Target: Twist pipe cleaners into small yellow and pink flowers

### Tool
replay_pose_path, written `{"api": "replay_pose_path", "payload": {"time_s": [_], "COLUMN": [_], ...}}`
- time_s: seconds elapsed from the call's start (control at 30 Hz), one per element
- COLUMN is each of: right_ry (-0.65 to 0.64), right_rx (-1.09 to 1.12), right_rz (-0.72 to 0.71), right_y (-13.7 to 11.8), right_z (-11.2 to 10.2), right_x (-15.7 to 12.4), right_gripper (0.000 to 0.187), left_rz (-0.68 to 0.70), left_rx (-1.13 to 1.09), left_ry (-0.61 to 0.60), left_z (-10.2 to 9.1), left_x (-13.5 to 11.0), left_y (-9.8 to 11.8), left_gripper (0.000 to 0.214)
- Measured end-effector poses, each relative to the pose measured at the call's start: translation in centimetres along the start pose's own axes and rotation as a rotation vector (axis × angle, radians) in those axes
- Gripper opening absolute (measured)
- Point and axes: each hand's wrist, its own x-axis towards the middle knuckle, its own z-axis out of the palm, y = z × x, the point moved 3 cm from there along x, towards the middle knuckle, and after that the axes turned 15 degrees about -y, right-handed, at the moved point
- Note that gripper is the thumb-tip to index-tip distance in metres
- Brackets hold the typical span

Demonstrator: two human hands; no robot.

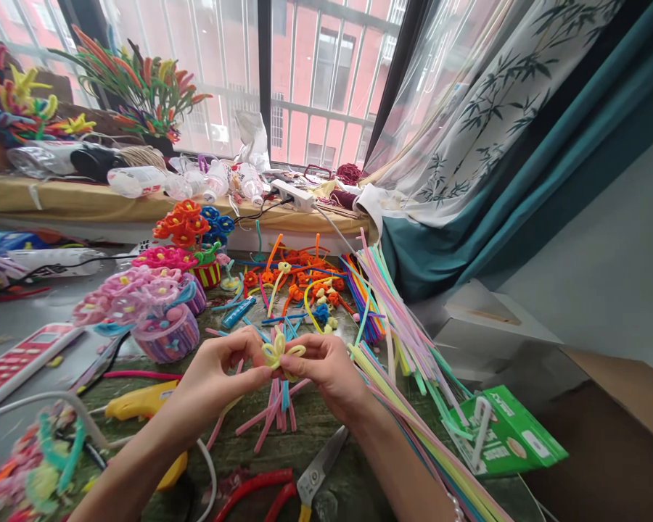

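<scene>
A looped flower of pale yellow pipe cleaner [275,351] is pinched between both hands above the table. My left hand [226,366] grips its left side, thumb and fingers together. On the right side, my right hand [326,370] presses a loop with thumb and forefinger. Beneath them lie short pink and blue pipe cleaner pieces [276,420]. Long pastel pipe cleaners [408,420] run past my right wrist. Scissors [318,471] lie partly under my right forearm, beside red-handled pliers [255,489].
Pots of pipe cleaner flowers [166,333] stand to the left, near a yellow glue gun [141,400] and a calculator [27,359]. Orange flower pieces [299,272] are scattered farther back. A green box [514,431] sits at the right edge. Plastic bottles [136,181] and a power strip [292,194] lie on the windowsill.
</scene>
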Motion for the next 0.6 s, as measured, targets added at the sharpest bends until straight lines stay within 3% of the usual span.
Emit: {"api": "replay_pose_path", "payload": {"time_s": [0.23, 0.4, 0.6], "right_ry": [0.143, 0.246, 0.257], "right_rx": [0.001, -0.01, 0.001], "right_rz": [-0.135, -0.224, -0.263], "right_y": [-0.6, -1.0, -0.2], "right_z": [-0.7, -0.9, -0.2], "right_x": [0.1, -0.1, -0.1], "right_gripper": [0.03, 0.026, 0.022], "left_rz": [-0.066, -0.04, 0.004], "left_rx": [0.086, 0.23, 0.267], "left_ry": [0.128, 0.04, 0.01], "left_z": [-0.4, 0.7, 2.8], "left_x": [-0.1, 0.1, 0.1], "left_y": [-0.9, -0.9, -0.8], "left_gripper": [0.024, 0.026, 0.022]}}
